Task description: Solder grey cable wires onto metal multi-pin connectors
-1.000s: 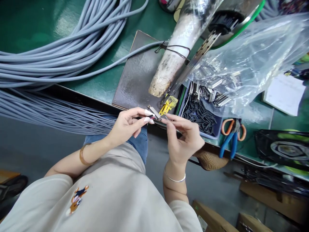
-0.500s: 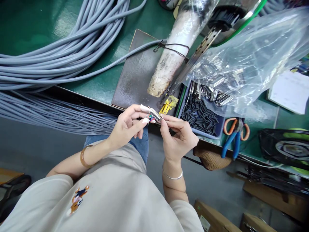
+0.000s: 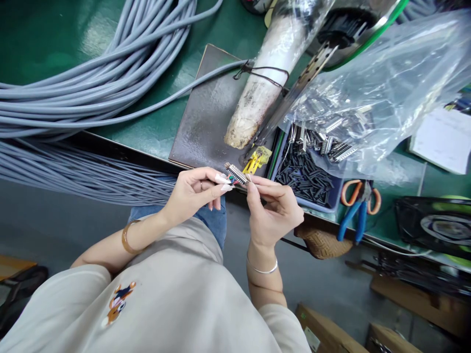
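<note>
A silver multi-pin cable connector [image 3: 236, 173] is held up at the bench edge, with thin coloured wires [image 3: 232, 181] along its near side. My right hand [image 3: 275, 210] pinches the connector's right end between thumb and forefinger. My left hand [image 3: 196, 190] is closed, thumb and forefinger pressed together on the coloured wires at the connector's left. What lies under those fingertips is partly hidden. Just beyond the connector, a yellow plastic piece [image 3: 253, 162] rests on a dark board [image 3: 202, 117].
Grey cable coils [image 3: 147, 63] fill the bench's left. A white wrapped tube [image 3: 253, 93] slants over the board. To the right are a blue tray [image 3: 333, 198] of black sleeves and connectors, a plastic bag [image 3: 401, 93], orange-and-blue handled pliers [image 3: 353, 215] and a paper pad [image 3: 441, 139].
My left fingers have slid back from the connector's far edge to the wires, baring its left end. The right hand keeps its pinch, almost unmoved.
</note>
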Demonstrator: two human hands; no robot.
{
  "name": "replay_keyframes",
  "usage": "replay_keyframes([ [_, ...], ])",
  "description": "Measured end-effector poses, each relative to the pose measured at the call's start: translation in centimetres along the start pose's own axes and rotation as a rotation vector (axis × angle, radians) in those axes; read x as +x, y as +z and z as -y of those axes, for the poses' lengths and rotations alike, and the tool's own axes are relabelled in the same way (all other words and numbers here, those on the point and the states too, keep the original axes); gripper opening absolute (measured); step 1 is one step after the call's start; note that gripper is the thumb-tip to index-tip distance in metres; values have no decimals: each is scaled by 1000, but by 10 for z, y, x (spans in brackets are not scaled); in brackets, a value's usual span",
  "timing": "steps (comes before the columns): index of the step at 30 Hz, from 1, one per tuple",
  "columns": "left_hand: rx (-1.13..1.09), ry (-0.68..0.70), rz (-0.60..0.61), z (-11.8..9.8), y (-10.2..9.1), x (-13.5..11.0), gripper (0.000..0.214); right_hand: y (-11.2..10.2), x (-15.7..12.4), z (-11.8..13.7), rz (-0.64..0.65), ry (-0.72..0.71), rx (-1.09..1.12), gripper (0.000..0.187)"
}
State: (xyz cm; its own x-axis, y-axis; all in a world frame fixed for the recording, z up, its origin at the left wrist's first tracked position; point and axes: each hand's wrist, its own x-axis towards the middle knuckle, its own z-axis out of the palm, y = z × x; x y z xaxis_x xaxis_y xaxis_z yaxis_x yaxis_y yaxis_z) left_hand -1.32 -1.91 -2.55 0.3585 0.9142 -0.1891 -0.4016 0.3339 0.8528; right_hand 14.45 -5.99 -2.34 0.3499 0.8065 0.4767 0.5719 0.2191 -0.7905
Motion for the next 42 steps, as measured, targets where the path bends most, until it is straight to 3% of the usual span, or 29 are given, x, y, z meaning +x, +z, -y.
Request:
replay_keyframes([
  [8, 67, 71, -44, 4, 4, 0, 37, 0, -2, -1, 0, -9, -34, 11],
  [11, 154, 221, -74, 6, 5, 0, 27, -1, 0, -2, 8, -113, -76, 9],
  [15, 496, 501, -83, 6, 4, 1, 10, -1, 2, -3, 12, -260, -169, 14],
  [18, 703, 649, -72, 3, 4, 4, 14, -1, 3, -4, 29, -310, -240, 12],
  [20, 728, 674, -50, 2, 5, 7, 17, -2, 4, -6, 35, -290, -220, 12],
  [22, 655, 584, -7, 1, 7, 8, 13, -5, 6, -8, 41, -196, -151, 10],
  [24, 512, 398, 45, 1, 8, 8, 6, -7, 8, -9, 56, -85, -92, 8],
  [28, 251, 51, 106, -2, 6, 4, 23, -13, 12, -4, 17, 30, -31, 8],
  [31, 194, -19, 115, -1, 2, 0, 25, -23, 14, 3, -114, 68, -11, 13],
  [32, 207, -10, 113, -1, 1, -1, 24, -27, 15, 6, -105, 68, -29, 16],
  [34, 276, 41, 111, 2, -1, -3, 22, -33, 15, 11, 53, 64, -104, 19],
  [37, 429, 161, 130, 5, -1, -6, 18, -34, 14, 16, 368, 25, -191, 9],
  [42, 677, 471, 151, 8, -1, -8, 22, -23, 9, 18, 469, -140, -190, 18],
])
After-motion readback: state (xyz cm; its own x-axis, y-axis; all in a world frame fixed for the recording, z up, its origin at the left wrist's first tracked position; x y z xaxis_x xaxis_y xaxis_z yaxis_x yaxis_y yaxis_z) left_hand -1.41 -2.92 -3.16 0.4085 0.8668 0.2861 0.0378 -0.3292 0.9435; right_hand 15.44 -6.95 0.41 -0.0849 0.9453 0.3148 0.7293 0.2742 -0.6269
